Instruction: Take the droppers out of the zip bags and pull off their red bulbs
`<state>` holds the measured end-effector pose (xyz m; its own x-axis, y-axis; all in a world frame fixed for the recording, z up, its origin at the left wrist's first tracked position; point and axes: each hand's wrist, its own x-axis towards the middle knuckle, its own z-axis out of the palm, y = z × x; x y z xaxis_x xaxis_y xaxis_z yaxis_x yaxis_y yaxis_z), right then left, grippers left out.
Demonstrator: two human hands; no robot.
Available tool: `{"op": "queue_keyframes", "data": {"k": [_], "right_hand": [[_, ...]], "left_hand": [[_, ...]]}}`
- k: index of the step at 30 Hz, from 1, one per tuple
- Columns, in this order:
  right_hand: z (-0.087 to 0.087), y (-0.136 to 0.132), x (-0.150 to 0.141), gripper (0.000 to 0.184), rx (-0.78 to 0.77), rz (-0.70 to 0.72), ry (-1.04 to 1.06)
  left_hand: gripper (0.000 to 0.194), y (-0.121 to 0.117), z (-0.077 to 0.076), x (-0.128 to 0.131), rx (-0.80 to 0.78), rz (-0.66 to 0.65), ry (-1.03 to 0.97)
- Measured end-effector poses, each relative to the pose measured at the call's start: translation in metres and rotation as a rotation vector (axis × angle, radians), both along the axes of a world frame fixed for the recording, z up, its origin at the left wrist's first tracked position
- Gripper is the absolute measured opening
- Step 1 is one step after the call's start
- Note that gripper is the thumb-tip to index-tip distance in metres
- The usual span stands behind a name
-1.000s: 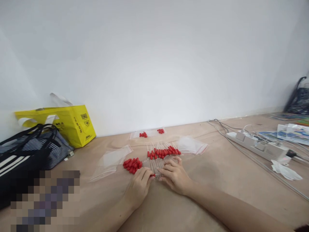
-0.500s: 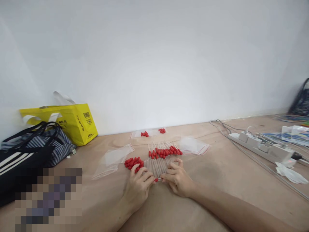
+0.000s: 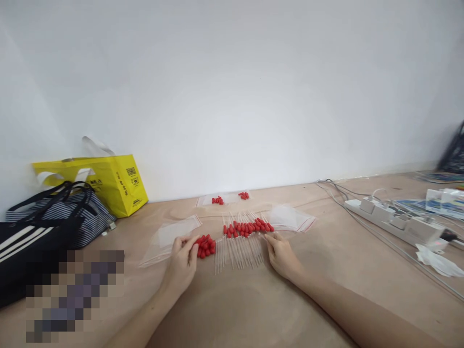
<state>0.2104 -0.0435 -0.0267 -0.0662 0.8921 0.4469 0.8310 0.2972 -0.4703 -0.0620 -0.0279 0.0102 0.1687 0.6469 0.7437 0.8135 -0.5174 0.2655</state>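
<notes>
My left hand is at the left edge of a pile of red rubber bulbs, its thumb and fingers curled on a bulb there. My right hand reaches the right end of a row of clear thin glass tubes, fingertips pinched at the upper end of a tube; the tube is hard to see between them. Behind the loose tubes lies a row of droppers with red bulbs, their clear stems pointing toward the wall.
Clear zip bags lie at left and right. Against the wall, a bag of red-bulbed droppers lies flat. A yellow bag and dark striped bag stand left. A power strip with cables and a crumpled tissue are right.
Both hands have parted from the near middle, where they held a red-bulbed piece together. The left moved left to the bulb pile, the right moved right and forward to the tube ends.
</notes>
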Motion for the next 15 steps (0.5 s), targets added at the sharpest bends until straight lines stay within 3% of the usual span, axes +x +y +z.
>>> {"op": "queue_keyframes", "data": {"k": [5, 9, 15], "right_hand": [[-0.004, 0.007, -0.010, 0.026, 0.016, -0.036, -0.019], [-0.003, 0.008, -0.015, 0.018, 0.011, 0.013, 0.015], [0.000, 0.005, -0.012, 0.018, -0.006, 0.052, 0.068]], "left_hand": [[0.029, 0.011, 0.005, -0.019, -0.150, 0.087, -0.095], [0.028, 0.015, 0.004, -0.024, -0.274, 0.118, -0.182], [0.018, 0.016, 0.003, -0.025, -0.306, 0.214, -0.169]]}}
